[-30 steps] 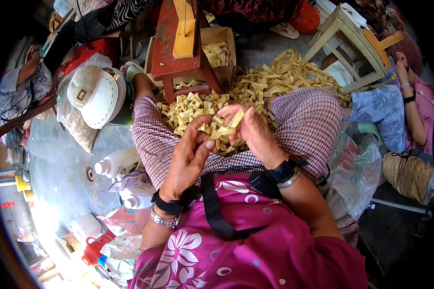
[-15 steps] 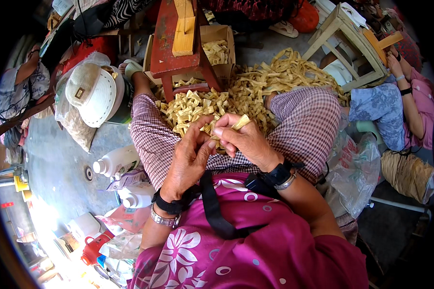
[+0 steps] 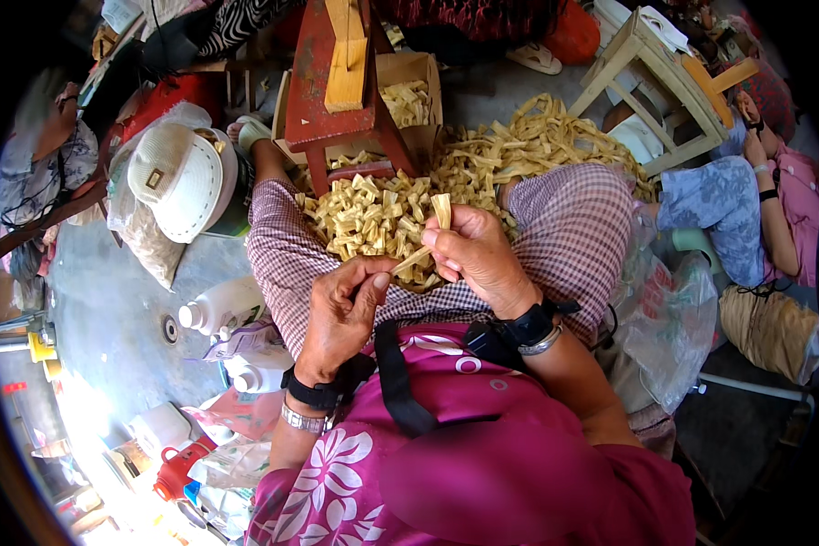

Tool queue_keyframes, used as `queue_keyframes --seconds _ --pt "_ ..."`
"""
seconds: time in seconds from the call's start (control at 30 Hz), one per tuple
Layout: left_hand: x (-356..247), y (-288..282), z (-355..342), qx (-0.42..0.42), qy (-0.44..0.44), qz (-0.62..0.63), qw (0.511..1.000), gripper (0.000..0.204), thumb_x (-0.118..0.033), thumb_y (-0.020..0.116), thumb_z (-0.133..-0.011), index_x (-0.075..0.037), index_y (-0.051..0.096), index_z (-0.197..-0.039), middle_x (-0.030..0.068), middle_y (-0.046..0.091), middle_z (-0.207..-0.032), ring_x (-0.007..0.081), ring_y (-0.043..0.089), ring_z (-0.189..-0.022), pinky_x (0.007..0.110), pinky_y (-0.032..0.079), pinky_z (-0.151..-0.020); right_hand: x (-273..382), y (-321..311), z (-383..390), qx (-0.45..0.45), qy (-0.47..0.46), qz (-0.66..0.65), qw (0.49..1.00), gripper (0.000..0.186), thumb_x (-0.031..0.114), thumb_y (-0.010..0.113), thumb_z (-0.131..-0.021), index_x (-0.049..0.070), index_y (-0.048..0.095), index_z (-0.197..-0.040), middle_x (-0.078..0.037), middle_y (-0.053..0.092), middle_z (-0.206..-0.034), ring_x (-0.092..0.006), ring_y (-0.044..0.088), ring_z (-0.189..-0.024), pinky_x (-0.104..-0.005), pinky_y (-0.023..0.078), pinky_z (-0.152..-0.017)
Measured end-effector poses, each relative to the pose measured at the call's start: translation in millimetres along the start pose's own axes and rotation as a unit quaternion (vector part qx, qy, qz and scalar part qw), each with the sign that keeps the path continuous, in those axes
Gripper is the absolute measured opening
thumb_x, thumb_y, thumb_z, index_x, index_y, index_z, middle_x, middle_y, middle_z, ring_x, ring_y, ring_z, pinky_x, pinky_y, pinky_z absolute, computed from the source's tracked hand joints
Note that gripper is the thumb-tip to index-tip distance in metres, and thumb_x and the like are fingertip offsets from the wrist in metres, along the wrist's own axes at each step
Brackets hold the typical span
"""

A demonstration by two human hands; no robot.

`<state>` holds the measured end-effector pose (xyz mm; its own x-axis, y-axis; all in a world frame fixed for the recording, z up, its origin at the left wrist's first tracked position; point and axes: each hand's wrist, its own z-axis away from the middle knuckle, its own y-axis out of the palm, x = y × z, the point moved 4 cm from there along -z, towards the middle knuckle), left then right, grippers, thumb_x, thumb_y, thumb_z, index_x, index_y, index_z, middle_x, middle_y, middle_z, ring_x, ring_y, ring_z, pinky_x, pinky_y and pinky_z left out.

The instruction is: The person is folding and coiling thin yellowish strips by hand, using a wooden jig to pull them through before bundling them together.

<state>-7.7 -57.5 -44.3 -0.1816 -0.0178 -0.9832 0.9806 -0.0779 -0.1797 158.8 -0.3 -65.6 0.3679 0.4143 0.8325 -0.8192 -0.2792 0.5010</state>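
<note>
A pale yellow, flat fibrous strip (image 3: 413, 261) is stretched between my two hands above my lap. My left hand (image 3: 341, 305) pinches one end between thumb and forefinger. Higher and to the right, my right hand (image 3: 484, 262) is closed around the other part, and a folded tip sticks up above its fingers. Just beyond my hands, between my legs, lies a heap of short folded yellow pieces (image 3: 364, 214). Longer loose strips (image 3: 555, 136) of the same material spread behind it to the right.
A red wooden stool (image 3: 332, 96) stands beyond the heap, before a cardboard box (image 3: 405, 65) holding more pieces. White hats (image 3: 177, 182) and white plastic jugs (image 3: 223, 305) are on my left. Right are a wooden stool (image 3: 601, 86), a plastic bag (image 3: 669, 318) and another person's arm (image 3: 778, 218).
My hands have moved apart, the left one down and left, drawing the strip out between them. The strip's upper tip now points more upright above my right hand.
</note>
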Motion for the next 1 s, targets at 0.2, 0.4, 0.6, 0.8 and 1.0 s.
queue_keyframes --seconds 0.2,0.4,0.6,0.8,1.0 --pt "-25.4 -8.2 -3.4 0.0 0.033 -0.009 0.999 0.015 -0.008 0.057 -0.091 0.003 0.064 -0.099 -0.0002 0.055 -0.069 0.0063 0.051 -0.062 0.021 0.041 -0.056 24.9 12.3 -1.4 0.037 -0.016 -0.067 0.997 0.01 0.014 0.062 -0.086 0.005 0.058 -0.084 0.003 0.05 -0.064 -0.0021 0.042 -0.049 -0.0187 0.039 -0.044" --pt "-65.9 -18.7 -44.3 0.053 0.031 -0.003 0.998 0.012 -0.005 0.055 -0.092 0.003 0.06 -0.1 -0.0002 0.057 -0.074 0.0054 0.051 -0.066 0.019 0.043 -0.06 64.7 15.2 -17.7 0.063 -0.054 0.013 0.996 0.018 0.02 0.059 -0.091 0.003 0.056 -0.089 -0.001 0.053 -0.068 -0.0062 0.049 -0.054 -0.0205 0.044 -0.047" --pt "-75.0 -47.8 -113.1 0.048 0.065 0.018 0.997 0.006 -0.001 0.056 -0.09 0.001 0.052 -0.094 -0.0004 0.055 -0.076 0.0048 0.051 -0.068 0.019 0.043 -0.061 97.1 14.3 -75.4 0.074 -0.08 0.1 0.989 0.013 0.013 0.061 -0.088 0.002 0.056 -0.09 -0.004 0.058 -0.072 -0.0059 0.054 -0.052 -0.0202 0.048 -0.047" --pt "-69.2 -73.8 -184.4 0.012 0.083 -0.038 0.996 0.004 -0.001 0.057 -0.089 0.0 0.053 -0.087 -0.0028 0.053 -0.072 0.0034 0.047 -0.063 0.019 0.04 -0.055 118.9 6.1 -147.3 0.054 -0.1 0.132 0.985 0.009 0.011 0.06 -0.088 0.005 0.054 -0.091 -0.004 0.06 -0.074 -0.0063 0.056 -0.055 -0.0204 0.049 -0.048" --pt "-66.9 -88.0 -230.3 0.038 0.069 -0.058 0.995 0.005 -0.002 0.058 -0.089 -0.001 0.054 -0.088 -0.0024 0.054 -0.076 0.004 0.049 -0.07 0.019 0.042 -0.064 124.0 2.3 -190.2 0.02 -0.099 0.143 0.985 0.012 0.012 0.061 -0.088 0.005 0.053 -0.093 -0.004 0.059 -0.075 -0.0061 0.055 -0.054 -0.02 0.048 -0.048"
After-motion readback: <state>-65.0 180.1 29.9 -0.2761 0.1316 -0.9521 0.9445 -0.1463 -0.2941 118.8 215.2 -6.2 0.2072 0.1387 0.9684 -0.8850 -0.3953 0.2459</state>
